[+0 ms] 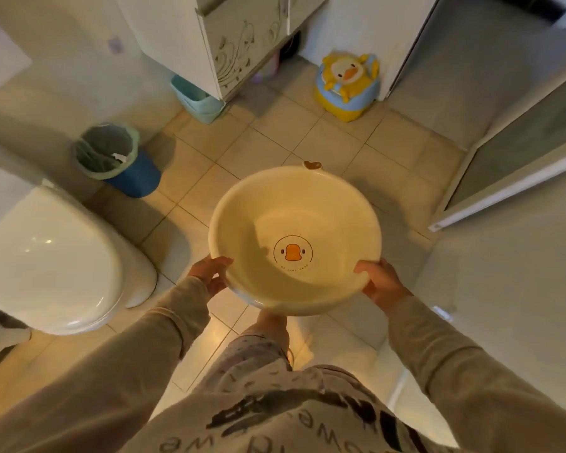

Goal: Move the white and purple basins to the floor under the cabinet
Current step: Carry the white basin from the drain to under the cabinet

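I hold a round white basin (258, 207) with a duck face printed on its bottom, level above the tiled floor. My left hand (209, 273) grips its near-left rim and my right hand (379, 282) grips its near-right rim. A small brown heart-shaped tab sticks out from the far rim. The white cabinet (236, 50) with a floral pattern stands at the far end, with a dark gap under it. Something pinkish-purple (268, 71) shows in that gap, too blurred to identify.
A toilet (56, 266) is at the left. A blue waste bin (118, 158) with a bag liner and a pale teal bin (196, 99) stand left of the cabinet. A yellow duck potty (347, 86) sits to the right, near a glass door (520, 152).
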Tool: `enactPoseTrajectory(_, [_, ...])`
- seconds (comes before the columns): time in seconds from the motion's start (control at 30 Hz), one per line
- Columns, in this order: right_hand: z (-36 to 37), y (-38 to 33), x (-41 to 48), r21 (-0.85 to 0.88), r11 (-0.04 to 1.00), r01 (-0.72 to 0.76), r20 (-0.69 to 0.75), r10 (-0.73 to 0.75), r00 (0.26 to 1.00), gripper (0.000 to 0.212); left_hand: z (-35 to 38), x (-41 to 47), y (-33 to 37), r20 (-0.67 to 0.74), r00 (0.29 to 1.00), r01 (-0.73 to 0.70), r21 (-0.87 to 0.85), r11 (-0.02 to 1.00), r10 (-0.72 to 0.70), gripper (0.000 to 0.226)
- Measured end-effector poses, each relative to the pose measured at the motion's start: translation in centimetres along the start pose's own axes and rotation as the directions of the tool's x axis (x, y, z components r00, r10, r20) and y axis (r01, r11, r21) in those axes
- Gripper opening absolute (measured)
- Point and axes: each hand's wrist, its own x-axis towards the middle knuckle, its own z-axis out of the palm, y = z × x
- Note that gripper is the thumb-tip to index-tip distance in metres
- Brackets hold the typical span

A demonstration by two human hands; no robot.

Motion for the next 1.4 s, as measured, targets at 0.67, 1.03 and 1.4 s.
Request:
enactPoseTrajectory(0.67, [-2.3,-24.6,19.4,0.146,0.989,0.019,-0.177,0.007,0.984,0.058,26.5,9.3,22.3,0.159,0.987,-0.012,0.137,0.991,-0.010,0.031])
enactPoseTrajectory(1.03, [-6.7,-41.0,31.4,-0.078,0.997,-0.027,-0.065,0.022,0.998,0.039,40.7,13.7,24.7,0.056,0.998,0.022,-0.016,1.000,-0.021,0.056])
enactPoseTrajectory(1.4, [-1.9,-51.4,39.2,-0.350,0.936,-0.023,0.135,0.075,0.988,0.046,44.9,15.9,27.6,-0.087,0.996,0.000,-0.265,0.964,-0.024,0.054])
